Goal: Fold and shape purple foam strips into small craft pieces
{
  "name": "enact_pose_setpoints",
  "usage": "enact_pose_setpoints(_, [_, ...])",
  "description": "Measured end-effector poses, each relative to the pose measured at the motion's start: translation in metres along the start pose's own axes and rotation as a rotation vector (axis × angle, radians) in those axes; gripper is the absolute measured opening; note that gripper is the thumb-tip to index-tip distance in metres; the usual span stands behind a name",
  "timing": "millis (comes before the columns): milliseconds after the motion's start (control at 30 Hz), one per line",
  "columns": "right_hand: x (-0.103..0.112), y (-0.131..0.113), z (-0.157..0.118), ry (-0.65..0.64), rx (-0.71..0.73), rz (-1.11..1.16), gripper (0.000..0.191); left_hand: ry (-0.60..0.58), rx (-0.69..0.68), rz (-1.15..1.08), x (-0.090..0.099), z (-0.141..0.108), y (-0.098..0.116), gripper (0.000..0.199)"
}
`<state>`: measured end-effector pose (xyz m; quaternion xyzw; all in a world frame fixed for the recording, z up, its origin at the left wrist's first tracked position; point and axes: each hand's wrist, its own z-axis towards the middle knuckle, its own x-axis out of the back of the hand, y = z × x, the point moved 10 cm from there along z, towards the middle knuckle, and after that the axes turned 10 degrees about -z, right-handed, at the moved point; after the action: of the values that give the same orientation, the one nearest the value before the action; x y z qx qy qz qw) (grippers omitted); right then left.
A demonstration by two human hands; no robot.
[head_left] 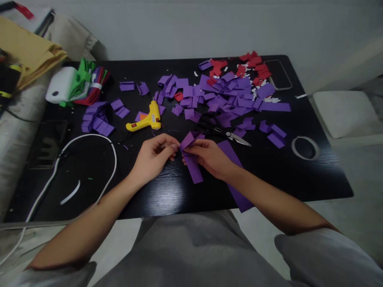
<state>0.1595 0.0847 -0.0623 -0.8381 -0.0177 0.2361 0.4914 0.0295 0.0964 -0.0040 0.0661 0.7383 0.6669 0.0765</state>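
- While your right hand (213, 159) holds the purple paper (194, 169) between thumb and fingers, keep that pinch light but steady; thin paper like this would likely crease if squeezed hard.
- Your left hand (152, 157) is narrow, thumb and forefinger drawn close together at the paper's left edge. You cannot tell from here whether the edge is between them.
- Work with the fingertips, close to the fold, so the layers don't slide apart; line up the edges before you press a crease flat.
- Mind your right forearm, which crosses above the long purple strip (239, 198); leaning down could drag it, as one end reaches past the near edge of the table (143, 199).
- The paper you hold is just above the middle of the table's near half, between your hands. It looks matt and bent over on itself at the top, with pointed corners standing up and a flat tail slanting down towards you.
- Beyond it lie the scissors (237, 138), blades pointing right, the yellow glue gun (146, 121) on its side, and a loose heap of folded purple pieces (239, 93).
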Motion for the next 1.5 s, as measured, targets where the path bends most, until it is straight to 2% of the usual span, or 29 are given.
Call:
enact_pose_setpoints(133, [0.008, -0.006, 0.0, 0.079, 0.082, -0.102, 0.025, -0.063, -0.092, 0.038, -0.009, -0.004, 0.004, 0.029])
enact_pose_setpoints(300, [0.009, -0.014, -0.002, 0.103, 0.178, -0.22, 0.024, 0.007, -0.235, 0.216, -0.011, -0.009, 0.014, 0.013])
enact_pose_setpoints(567, [0.012, -0.014, 0.0, 0.122, 0.222, -0.263, 0.023, 0.003, -0.317, 0.411, -0.02, -0.014, 0.022, 0.02])
enact_pose_setpoints(767, [0.013, -0.01, 0.001, 0.131, 0.178, -0.303, 0.03, 0.071, -0.302, 0.458, -0.012, -0.013, 0.017, 0.02])
enact_pose_setpoints(967, [0.01, -0.002, 0.002, 0.09, 0.082, -0.24, 0.025, 0.092, -0.156, 0.331, -0.002, -0.007, 0.003, 0.019])
enact_pose_setpoints(1233, [0.008, -0.002, 0.002, 0.077, 0.111, -0.297, 0.028, 0.087, -0.107, 0.208, -0.001, -0.003, -0.001, 0.011])
enact_pose_setpoints(1333, [0.006, -0.018, -0.007, 0.135, 0.215, -0.443, 0.028, 0.086, -0.098, 0.206, 0.0, -0.002, -0.003, 0.012])
enact_pose_setpoints(1500, [0.0, -0.058, -0.034, 0.373, 0.517, -0.842, 0.023, 0.087, -0.128, 0.223, -0.003, -0.004, -0.001, 0.014])
